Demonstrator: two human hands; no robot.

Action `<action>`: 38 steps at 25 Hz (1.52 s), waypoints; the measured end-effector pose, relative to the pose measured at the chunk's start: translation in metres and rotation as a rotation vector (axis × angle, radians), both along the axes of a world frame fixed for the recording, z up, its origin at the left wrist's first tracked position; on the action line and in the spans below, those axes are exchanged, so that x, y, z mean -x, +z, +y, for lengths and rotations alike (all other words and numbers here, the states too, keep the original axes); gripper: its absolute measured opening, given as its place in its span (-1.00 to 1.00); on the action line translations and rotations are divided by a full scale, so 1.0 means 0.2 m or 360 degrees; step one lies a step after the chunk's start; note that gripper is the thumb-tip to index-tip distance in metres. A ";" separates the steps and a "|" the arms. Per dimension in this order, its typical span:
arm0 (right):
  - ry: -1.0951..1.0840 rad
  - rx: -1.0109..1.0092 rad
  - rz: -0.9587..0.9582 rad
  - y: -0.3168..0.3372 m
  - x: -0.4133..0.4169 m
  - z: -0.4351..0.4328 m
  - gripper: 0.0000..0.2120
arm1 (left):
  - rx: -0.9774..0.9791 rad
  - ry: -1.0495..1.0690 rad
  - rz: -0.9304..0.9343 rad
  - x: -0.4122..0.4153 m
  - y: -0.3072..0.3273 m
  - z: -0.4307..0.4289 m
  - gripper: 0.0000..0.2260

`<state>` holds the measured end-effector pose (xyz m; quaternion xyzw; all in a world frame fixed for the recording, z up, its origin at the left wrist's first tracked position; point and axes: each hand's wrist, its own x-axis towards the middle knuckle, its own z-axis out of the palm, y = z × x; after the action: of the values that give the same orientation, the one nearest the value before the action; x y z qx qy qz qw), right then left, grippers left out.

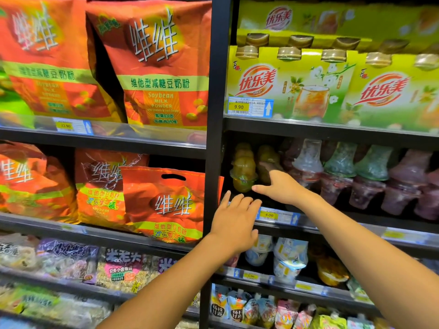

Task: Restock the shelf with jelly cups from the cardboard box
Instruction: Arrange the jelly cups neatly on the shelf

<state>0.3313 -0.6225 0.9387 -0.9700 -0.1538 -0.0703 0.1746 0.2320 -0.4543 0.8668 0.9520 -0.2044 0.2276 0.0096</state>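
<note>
Jelly cups, yellow ones (243, 173), stand stacked at the far left end of the middle shelf (332, 227), just right of the black upright (215, 138). The right hand (282, 188) is in among them with fingers spread and nothing clasped. Its forefinger lies up against the second yellow stack (267, 155) and its thumb stretches left, touching or nearly touching the first stack. The left hand (234, 219) sits nearer and lower, flat, fingers straight and together, tips over the shelf's front lip beside the yellow 4.00 price tag (268, 214). It holds nothing.

To the right along the same shelf run clear-and-red cups (308, 162), then green-topped cups (342, 162), then purple cups (403, 184). One shelf up sit yellow-green milk tea packs (285, 84). Left of the upright, orange soybean milk powder bags (164, 200) fill two shelves.
</note>
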 end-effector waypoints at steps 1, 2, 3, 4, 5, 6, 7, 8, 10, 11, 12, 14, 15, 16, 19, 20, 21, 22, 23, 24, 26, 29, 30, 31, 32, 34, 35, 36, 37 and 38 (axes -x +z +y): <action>0.0003 -0.0028 -0.0034 -0.02 0.05 -0.01 -0.68 | -0.0034 0.0009 0.0023 0.01 0.01 0.00 -0.27; 0.0017 -0.0029 -0.0079 -0.03 0.10 -0.02 -0.54 | -0.0074 0.0016 0.0041 0.02 0.01 0.01 -0.25; 0.0027 -0.0042 -0.0106 -0.04 0.17 -0.02 -0.47 | -0.0107 0.0012 0.0047 0.04 0.01 0.02 -0.25; 0.0020 -0.0067 -0.0111 -0.04 0.23 -0.02 -0.48 | -0.0115 -0.0008 0.0048 0.06 0.01 0.04 -0.25; 0.0015 -0.0107 -0.0126 -0.05 0.29 -0.02 -0.53 | -0.0097 -0.0043 0.0052 0.09 0.00 0.06 -0.26; 0.0000 -0.0126 -0.0156 -0.06 0.35 0.00 -0.58 | -0.0062 -0.0092 0.0050 0.11 -0.01 0.09 -0.27; -0.0022 -0.0137 -0.0217 -0.08 0.40 0.01 -0.62 | -0.0025 -0.0148 0.0031 0.14 -0.02 0.12 -0.28; -0.0052 -0.0118 -0.0294 -0.10 0.45 0.03 -0.65 | 0.0008 -0.0206 -0.0005 0.18 -0.04 0.16 -0.30; -0.0111 -0.0069 -0.0453 -0.15 0.55 0.11 -0.66 | 0.0058 -0.0303 -0.0066 0.27 -0.09 0.26 -0.32; -0.0131 -0.0067 -0.0521 -0.19 0.60 0.15 -0.65 | 0.0079 -0.0326 -0.0074 0.32 -0.12 0.32 -0.33; -0.0142 -0.0070 -0.0580 -0.22 0.65 0.21 -0.64 | 0.0109 -0.0327 -0.0061 0.37 -0.16 0.38 -0.34; -0.0137 -0.0105 -0.0671 -0.30 0.76 0.34 -0.67 | 0.0173 -0.0274 0.0042 0.47 -0.26 0.54 -0.36; -0.0127 -0.0120 -0.0676 -0.36 0.79 0.39 -0.69 | 0.0190 -0.0225 0.0130 0.51 -0.32 0.62 -0.37; -0.0119 -0.0122 -0.0642 -0.42 0.83 0.46 -0.70 | 0.0194 -0.0167 0.0234 0.56 -0.38 0.71 -0.37; -0.0028 -0.0045 -0.0423 -0.65 0.93 0.69 -0.66 | 0.0196 0.0054 0.0510 0.74 -0.59 1.01 -0.38; 0.0010 0.0010 -0.0356 -0.73 0.97 0.78 -0.65 | 0.0214 0.0133 0.0588 0.80 -0.67 1.11 -0.38; 0.0071 0.0054 -0.0302 -0.81 0.99 0.86 -0.62 | 0.0239 0.0208 0.0659 0.87 -0.75 1.21 -0.37; 0.0126 0.0097 -0.0240 -0.89 1.03 0.96 -0.60 | 0.0261 0.0282 0.0713 0.93 -0.83 1.31 -0.37; 0.0178 0.0131 -0.0169 -0.97 1.05 1.03 -0.58 | 0.0272 0.0348 0.0751 0.99 -0.91 1.40 -0.36; 0.0219 0.0184 -0.0085 -1.05 1.07 1.11 -0.53 | 0.0282 0.0414 0.0789 1.05 -0.98 1.48 -0.36; 0.0362 0.0286 0.0021 -1.23 1.09 1.28 -0.48 | 0.0314 0.0564 0.0909 1.18 -1.14 1.66 -0.36; 0.0546 0.0350 0.0210 -1.45 1.12 1.52 -0.54 | 0.0386 0.0794 0.1045 1.36 -1.36 1.87 -0.35; 0.0596 0.0356 0.0267 -1.52 1.13 1.60 -0.56 | 0.0415 0.0858 0.1082 1.40 -1.42 1.93 -0.35; 0.0642 0.0361 0.0331 -1.60 1.13 1.67 -0.56 | 0.0442 0.0919 0.1112 1.45 -1.47 1.98 -0.34; 0.0675 0.0379 0.0400 -1.67 1.13 1.73 -0.56 | 0.0464 0.0970 0.1143 1.49 -1.53 2.02 -0.34; 0.0769 0.0380 0.0510 -1.80 1.13 1.84 -0.57 | 0.0504 0.1073 0.1215 1.56 -1.66 2.08 -0.36; 0.0815 0.0364 0.0568 -1.88 1.12 1.88 -0.58 | 0.0532 0.1131 0.1250 1.58 -1.74 2.11 -0.36; 0.0857 0.0370 0.0638 -1.94 1.12 1.92 -0.59 | 0.0560 0.1174 0.1285 1.60 -1.81 2.12 -0.35; 0.0893 0.0378 0.0701 -2.03 1.11 1.96 -0.62 | 0.0580 0.1209 0.1331 1.61 -1.88 2.13 -0.33; 0.0913 0.0369 0.0760 -2.12 1.11 1.99 -0.64 | 0.0600 0.1227 0.1364 1.61 -1.96 2.14 -0.32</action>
<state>0.1102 -0.2249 0.5148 -0.8900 -0.3807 0.2268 0.1072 -0.0891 -0.0255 0.4746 0.9463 0.2211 -0.1566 0.1763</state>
